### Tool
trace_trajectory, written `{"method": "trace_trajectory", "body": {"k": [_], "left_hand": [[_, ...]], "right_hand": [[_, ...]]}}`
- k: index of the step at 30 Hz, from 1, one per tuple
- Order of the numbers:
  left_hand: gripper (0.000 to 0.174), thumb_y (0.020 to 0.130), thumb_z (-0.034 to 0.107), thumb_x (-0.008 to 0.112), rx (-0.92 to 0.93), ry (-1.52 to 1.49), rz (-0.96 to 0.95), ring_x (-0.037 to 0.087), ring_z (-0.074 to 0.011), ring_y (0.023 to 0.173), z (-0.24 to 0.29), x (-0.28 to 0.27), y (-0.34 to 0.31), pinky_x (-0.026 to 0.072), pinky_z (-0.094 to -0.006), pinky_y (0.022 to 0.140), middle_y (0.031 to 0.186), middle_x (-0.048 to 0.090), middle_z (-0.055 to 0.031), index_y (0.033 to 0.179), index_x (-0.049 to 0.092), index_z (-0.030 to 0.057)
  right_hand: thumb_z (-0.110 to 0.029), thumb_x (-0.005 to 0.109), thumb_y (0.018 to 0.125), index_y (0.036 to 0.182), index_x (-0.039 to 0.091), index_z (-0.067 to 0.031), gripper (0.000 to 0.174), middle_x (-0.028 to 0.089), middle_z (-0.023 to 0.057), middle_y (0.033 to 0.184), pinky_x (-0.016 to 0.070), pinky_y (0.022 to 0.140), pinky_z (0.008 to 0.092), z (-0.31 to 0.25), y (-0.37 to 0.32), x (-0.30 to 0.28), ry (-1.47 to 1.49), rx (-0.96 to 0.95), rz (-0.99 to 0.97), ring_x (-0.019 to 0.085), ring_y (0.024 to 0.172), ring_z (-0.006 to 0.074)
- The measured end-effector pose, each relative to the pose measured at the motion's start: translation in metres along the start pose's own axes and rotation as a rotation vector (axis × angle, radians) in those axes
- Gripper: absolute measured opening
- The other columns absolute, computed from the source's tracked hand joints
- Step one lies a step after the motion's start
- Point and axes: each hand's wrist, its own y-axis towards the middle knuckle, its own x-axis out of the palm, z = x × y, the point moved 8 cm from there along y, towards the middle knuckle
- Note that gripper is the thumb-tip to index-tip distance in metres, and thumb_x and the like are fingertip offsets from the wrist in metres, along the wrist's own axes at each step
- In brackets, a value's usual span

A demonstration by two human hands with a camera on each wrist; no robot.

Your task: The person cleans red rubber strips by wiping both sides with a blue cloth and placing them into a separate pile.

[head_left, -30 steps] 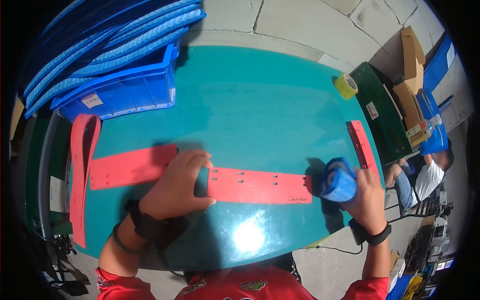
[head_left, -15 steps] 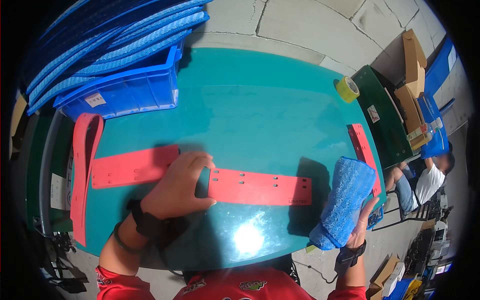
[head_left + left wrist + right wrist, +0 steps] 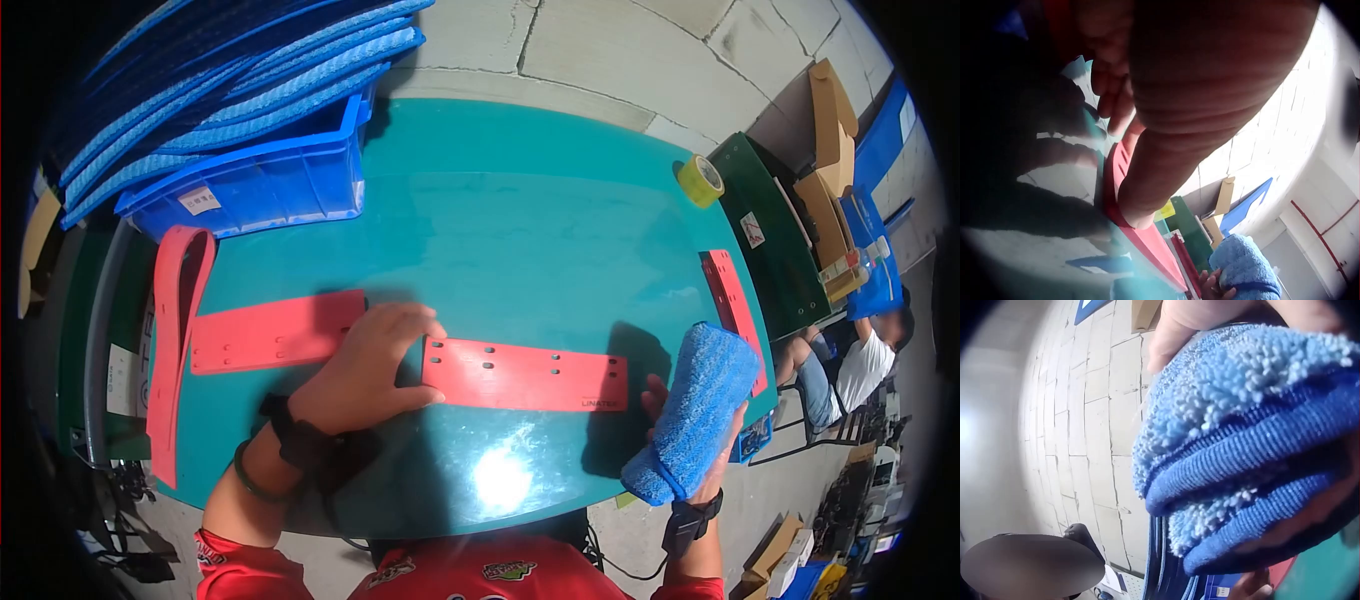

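In the head view a red strip point(image 3: 525, 375) with paired slots and dark lettering lies flat on the green table. My left hand point(image 3: 375, 370) holds its left end, fingertips at the far edge and thumb at the near edge; the left wrist view shows the thumb point(image 3: 1138, 212) pressed to the red strip. To the right of that strip, my right hand point(image 3: 712, 465) grips a rolled blue microfibre cloth point(image 3: 700, 405) above the table's near right edge. Fuzzy pile and ribbed blue borders of the cloth fill much of the right wrist view. Most of the right fingers are hidden behind it.
Another red strip point(image 3: 275, 335) lies left, partly behind the left hand, beside a looped red strip point(image 3: 170, 350). A blue bin point(image 3: 260, 185) bears stacked blue pads point(image 3: 250, 105). Right are yellow tape point(image 3: 700, 181), a narrow red strip point(image 3: 735, 315) and a seated person point(image 3: 855, 365).
My right hand has drawn the blue cloth away from the strip's right end, rightward and toward me, turning it lengthwise into view. Its thumb now shows at the cloth's left side. The left hand stays put.
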Motion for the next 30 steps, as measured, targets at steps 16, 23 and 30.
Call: {"method": "trace_trajectory", "body": {"k": [16,23,30], "left_hand": [[0.020,0.088,0.007,0.066,-0.075,-0.516,0.032,0.064,-0.0198,0.099,0.013,-0.011,0.001,0.0493,-0.0347,0.092,0.103,0.067,-0.0081,0.108,0.066,0.0036],[0.015,0.089,0.002,0.063,-0.049,-0.632,-0.048,0.064,-0.0185,0.097,0.013,-0.006,0.000,0.0501,-0.0339,0.089,0.098,0.067,-0.0067,0.103,0.066,0.0035],[0.013,0.086,-0.005,0.061,0.100,-0.590,0.025,0.065,-0.0219,0.097,0.023,-0.013,0.002,0.0511,-0.0355,0.085,0.096,0.068,-0.0061,0.093,0.065,0.0058]], "right_hand": [[-0.068,0.058,0.090,0.154,0.032,-0.0081,0.091,0.049,0.0250,0.144,0.0609,0.086,0.0525,0.016,0.030,0.014,-0.041,0.098,-0.090,0.066,0.110,0.0409],[-0.068,0.065,0.085,0.151,0.035,-0.0042,0.097,0.056,0.0205,0.136,0.0592,0.088,0.0522,0.010,0.027,-0.040,-0.250,0.010,-0.055,0.067,0.108,0.0353],[-0.066,0.079,0.072,0.151,0.031,-0.0004,0.114,0.053,0.0224,0.139,0.0583,0.093,0.0434,-0.003,0.018,-0.004,-0.397,-0.086,-0.212,0.063,0.116,0.0309]]}}
